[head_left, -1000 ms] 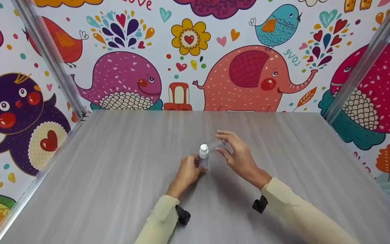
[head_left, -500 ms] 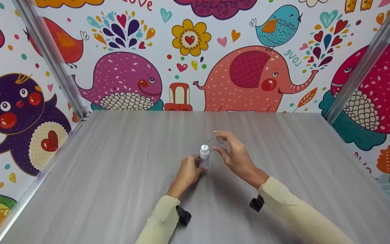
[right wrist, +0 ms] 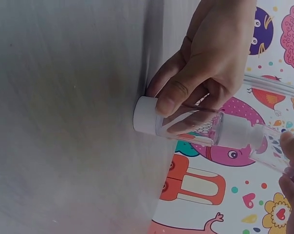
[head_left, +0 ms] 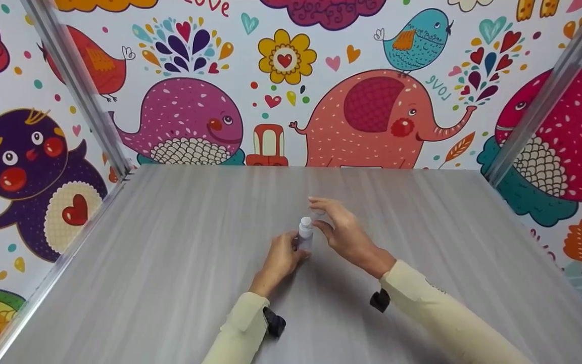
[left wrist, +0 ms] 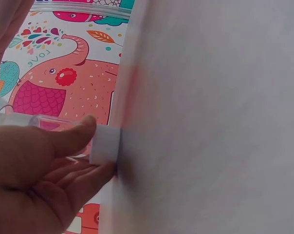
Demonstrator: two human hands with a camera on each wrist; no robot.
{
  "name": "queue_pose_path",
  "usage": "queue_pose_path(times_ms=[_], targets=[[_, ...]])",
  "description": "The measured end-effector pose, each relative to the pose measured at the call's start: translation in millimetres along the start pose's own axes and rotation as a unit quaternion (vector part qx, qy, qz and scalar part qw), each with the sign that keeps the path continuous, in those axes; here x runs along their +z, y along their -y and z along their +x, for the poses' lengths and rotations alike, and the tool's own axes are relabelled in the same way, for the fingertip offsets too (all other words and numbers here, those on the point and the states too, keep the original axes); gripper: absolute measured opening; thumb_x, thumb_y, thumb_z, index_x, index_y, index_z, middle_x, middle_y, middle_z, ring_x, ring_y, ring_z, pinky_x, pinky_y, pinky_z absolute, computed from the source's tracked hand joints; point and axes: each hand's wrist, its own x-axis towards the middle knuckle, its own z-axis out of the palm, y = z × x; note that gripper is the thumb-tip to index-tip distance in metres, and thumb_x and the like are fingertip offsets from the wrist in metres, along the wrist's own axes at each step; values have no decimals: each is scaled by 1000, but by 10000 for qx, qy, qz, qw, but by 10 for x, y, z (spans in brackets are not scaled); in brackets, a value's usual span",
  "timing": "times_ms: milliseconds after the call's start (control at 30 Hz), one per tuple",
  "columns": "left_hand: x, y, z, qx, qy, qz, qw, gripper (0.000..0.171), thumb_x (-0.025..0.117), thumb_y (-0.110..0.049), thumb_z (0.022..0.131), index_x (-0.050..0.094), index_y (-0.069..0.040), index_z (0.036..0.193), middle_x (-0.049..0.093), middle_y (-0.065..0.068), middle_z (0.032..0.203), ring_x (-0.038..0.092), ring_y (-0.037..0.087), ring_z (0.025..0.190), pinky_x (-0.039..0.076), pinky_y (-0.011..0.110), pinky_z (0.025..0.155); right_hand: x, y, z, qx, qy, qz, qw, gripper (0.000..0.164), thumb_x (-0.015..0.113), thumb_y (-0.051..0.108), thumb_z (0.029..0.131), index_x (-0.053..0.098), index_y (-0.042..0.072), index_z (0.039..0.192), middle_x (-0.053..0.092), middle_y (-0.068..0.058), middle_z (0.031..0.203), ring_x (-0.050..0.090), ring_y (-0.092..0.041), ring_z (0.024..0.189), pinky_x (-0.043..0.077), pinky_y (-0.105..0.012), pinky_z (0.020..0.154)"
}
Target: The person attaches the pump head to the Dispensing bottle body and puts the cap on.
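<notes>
A small clear pump bottle with a white base and white pump head stands upright on the grey table. My left hand grips its body, thumb on one side and fingers on the other. Just above, my right hand pinches a clear cap between thumb and fingers. In the right wrist view the open end of that cap is at the pump head, partly around it. How far the cap covers the pump is hard to tell.
A wall printed with cartoon animals rises behind the table. Metal posts stand at the table's back corners. Dark wrist-worn devices hang at both sleeves.
My right hand has moved left with the cap, which has turned from tilted beside the bottle to over its pump head. The left hand and bottle have stayed nearly still.
</notes>
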Motion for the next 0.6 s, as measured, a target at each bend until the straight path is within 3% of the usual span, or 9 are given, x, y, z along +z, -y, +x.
queue_pose_path(times_ms=[367, 600], targets=[[5, -24, -6, -51, -38, 131, 9999, 32, 73, -5, 74, 62, 4, 103, 69, 18, 95, 64, 21, 83, 53, 35, 71, 24, 39, 27, 30, 394, 57, 9992, 39, 64, 1, 82, 55, 8, 119, 56, -5, 126, 51, -12, 119, 44, -26, 96], [3, -14, -2, -135, -9, 309, 9994, 29, 73, -6, 75, 63, 0, 102, 69, 13, 91, 56, 13, 72, 51, 30, 64, 84, 41, 20, -91, 327, 101, 9994, 39, 64, -1, 81, 56, 7, 119, 56, -7, 125, 52, -13, 117, 46, -25, 94]])
